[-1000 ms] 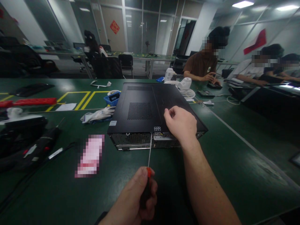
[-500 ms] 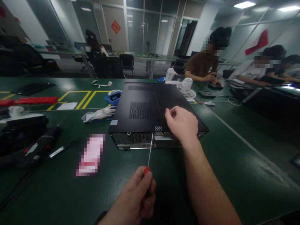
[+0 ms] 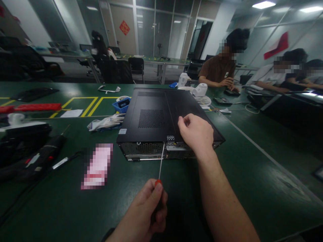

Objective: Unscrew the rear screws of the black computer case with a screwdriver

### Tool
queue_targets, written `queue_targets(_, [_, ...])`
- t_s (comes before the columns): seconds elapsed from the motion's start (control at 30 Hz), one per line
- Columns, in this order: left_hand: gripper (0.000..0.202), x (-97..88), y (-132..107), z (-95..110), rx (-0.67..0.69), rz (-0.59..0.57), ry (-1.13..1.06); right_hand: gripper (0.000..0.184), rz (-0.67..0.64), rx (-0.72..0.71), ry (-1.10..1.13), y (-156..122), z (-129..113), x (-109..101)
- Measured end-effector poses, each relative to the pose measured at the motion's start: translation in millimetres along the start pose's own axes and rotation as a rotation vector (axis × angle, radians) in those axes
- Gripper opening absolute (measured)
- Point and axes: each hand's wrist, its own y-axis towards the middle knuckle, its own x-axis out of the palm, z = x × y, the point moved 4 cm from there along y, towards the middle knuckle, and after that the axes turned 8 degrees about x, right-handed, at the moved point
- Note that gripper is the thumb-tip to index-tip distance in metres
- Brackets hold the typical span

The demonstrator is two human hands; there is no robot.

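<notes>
A black desktop computer case [image 3: 151, 101] lies flat on the green table, its rear panel towards me. My left hand [image 3: 151, 205] is closed around the red handle of a screwdriver [image 3: 161, 164], whose thin metal shaft points away from me. The tip meets the upper rear edge of the case, near its middle; the screw head there is too small to make out. My right hand [image 3: 196, 132] rests on the top cover at the near right, fingers curled in. Its palm side is hidden, so I cannot see whether it holds anything.
Left of the case lie white work gloves [image 3: 106, 122], a blue bin [image 3: 121, 105], and a pink blurred sheet [image 3: 98, 166]. Black tools and a bag [image 3: 30, 154] sit farther left. White fans [image 3: 200, 92] stand behind the case. A co-worker [image 3: 222, 64] works across the table.
The fingers of my left hand have shifted slightly around the screwdriver handle, and less of its red shows. My right hand and the computer case keep their places.
</notes>
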Motion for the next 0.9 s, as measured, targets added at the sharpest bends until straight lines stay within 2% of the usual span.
queue_targets(0.23, [0.046, 0.1, 0.6, -2.3, -0.049, -0.031, -0.037, 0.031, 0.009, -0.008, 0.003, -0.6, 0.1, -0.1])
queue_targets(0.4, [0.041, -0.3, 0.4, -2.1, -0.015, -0.005, -0.043, 0.031, 0.012, -0.011, -0.001, -0.6, 0.3, 0.5])
queue_targets(0.9, [0.044, 1.6, -1.3, 2.9, -0.006, 0.005, -0.014, 0.03, 0.02, -0.014, -0.004, -1.1, -0.2, -0.5])
